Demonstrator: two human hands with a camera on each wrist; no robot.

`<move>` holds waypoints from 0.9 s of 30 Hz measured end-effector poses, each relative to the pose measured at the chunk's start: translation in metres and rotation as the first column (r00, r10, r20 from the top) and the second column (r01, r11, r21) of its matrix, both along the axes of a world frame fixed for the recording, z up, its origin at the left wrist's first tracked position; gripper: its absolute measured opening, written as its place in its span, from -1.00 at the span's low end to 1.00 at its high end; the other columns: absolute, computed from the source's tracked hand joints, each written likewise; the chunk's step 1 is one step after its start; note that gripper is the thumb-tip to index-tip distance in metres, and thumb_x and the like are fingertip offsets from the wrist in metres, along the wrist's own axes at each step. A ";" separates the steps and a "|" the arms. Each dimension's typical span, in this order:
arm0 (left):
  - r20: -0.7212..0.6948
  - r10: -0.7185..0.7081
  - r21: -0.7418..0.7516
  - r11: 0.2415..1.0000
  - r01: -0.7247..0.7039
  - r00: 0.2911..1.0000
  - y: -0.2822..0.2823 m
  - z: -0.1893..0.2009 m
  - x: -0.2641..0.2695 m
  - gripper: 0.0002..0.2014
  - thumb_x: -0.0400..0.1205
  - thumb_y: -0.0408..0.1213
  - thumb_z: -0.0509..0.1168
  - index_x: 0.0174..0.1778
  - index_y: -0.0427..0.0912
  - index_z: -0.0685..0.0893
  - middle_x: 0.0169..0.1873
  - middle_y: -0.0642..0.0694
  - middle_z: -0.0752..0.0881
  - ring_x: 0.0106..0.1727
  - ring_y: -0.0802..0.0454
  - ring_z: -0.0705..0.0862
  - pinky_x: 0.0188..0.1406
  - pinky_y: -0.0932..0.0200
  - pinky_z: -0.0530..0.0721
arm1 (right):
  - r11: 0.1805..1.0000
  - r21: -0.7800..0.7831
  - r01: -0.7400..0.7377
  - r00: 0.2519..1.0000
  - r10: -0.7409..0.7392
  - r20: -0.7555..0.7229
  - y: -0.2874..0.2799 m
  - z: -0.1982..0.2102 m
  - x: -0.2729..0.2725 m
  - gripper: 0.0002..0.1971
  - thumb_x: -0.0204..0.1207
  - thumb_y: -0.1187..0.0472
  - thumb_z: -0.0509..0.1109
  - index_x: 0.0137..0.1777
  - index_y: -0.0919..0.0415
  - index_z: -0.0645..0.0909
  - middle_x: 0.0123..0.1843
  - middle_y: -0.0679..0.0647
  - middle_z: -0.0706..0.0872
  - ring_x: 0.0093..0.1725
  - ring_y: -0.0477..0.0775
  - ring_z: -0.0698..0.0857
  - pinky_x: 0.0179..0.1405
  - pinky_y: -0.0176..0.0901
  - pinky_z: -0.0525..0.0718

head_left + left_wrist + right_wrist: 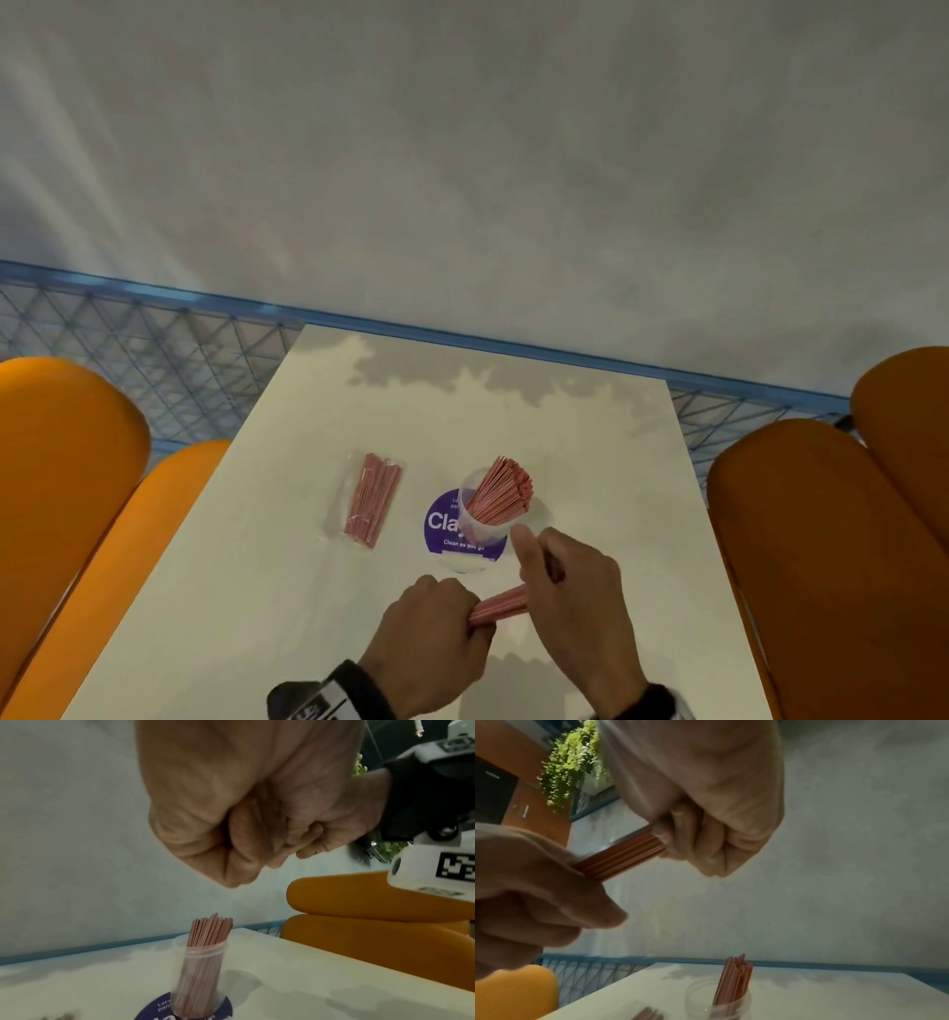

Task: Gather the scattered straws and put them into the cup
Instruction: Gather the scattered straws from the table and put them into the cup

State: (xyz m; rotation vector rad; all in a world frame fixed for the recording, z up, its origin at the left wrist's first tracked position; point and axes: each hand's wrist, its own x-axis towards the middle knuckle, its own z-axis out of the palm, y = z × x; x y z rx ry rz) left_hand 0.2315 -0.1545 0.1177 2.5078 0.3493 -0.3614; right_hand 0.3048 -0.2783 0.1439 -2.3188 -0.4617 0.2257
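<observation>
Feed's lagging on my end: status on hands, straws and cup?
Both hands, left hand and right hand, gripping one straw bundle above the table. Cup upright, part full of straws. Bagged straws lie left of cup. Path clear.

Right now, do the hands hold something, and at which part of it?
Yes. Both hands hold one bundle of straws above the table: the left hand grips one end, the right hand grips the other end.

One clear plastic cup (480, 519), three bunches of thin pink straws (500, 605), two hands (436, 632), one round purple sticker (441, 534), perhaps four orange cushioned seat-backs (61, 452).
</observation>
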 end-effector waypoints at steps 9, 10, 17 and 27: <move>0.153 0.059 -0.251 0.968 -0.019 0.986 0.051 -0.039 0.073 -0.44 0.40 0.22 0.40 0.24 0.06 0.51 0.10 0.11 0.66 0.03 0.11 0.66 0.13 0.07 0.67 | 0.980 -0.180 0.088 0.975 -0.047 0.216 0.032 -0.010 0.081 -0.52 0.67 -0.08 0.20 -0.47 0.02 0.19 -0.59 -0.09 0.34 -0.57 -0.02 0.36 -0.53 -0.19 0.34; 0.148 0.092 -0.201 0.978 -0.061 0.985 0.059 -0.045 0.082 -0.30 0.33 0.24 0.44 0.33 0.04 0.45 0.20 0.09 0.60 0.15 0.06 0.62 0.21 0.02 0.62 | 0.970 -0.207 0.128 0.965 -0.073 0.253 0.035 -0.012 0.095 -0.53 0.68 -0.08 0.18 -0.44 0.03 0.19 -0.57 -0.07 0.35 -0.54 0.05 0.36 -0.49 -0.12 0.33; -0.005 0.062 -0.074 0.995 -0.062 0.998 0.057 -0.084 0.130 0.18 0.22 0.24 0.52 0.65 -0.07 0.04 0.56 -0.01 0.34 0.53 -0.06 0.37 0.49 -0.18 0.36 | 0.829 -0.558 0.026 0.943 0.165 0.289 0.081 -0.067 0.136 -0.65 0.70 -0.09 0.05 -0.04 0.14 0.55 -0.12 0.07 0.69 -0.08 0.16 0.67 -0.26 -0.07 0.55; 0.021 0.059 -0.131 0.990 -0.056 0.998 0.056 -0.095 0.128 -0.08 0.33 0.17 0.50 0.53 -0.02 0.21 0.37 0.02 0.50 0.24 -0.13 0.66 0.15 -0.16 0.66 | 0.887 -0.444 -0.128 0.990 0.142 -0.001 0.083 -0.105 0.127 -0.74 0.60 0.23 0.17 0.24 0.23 0.52 0.31 0.14 0.59 0.23 0.15 0.62 0.04 -0.15 0.51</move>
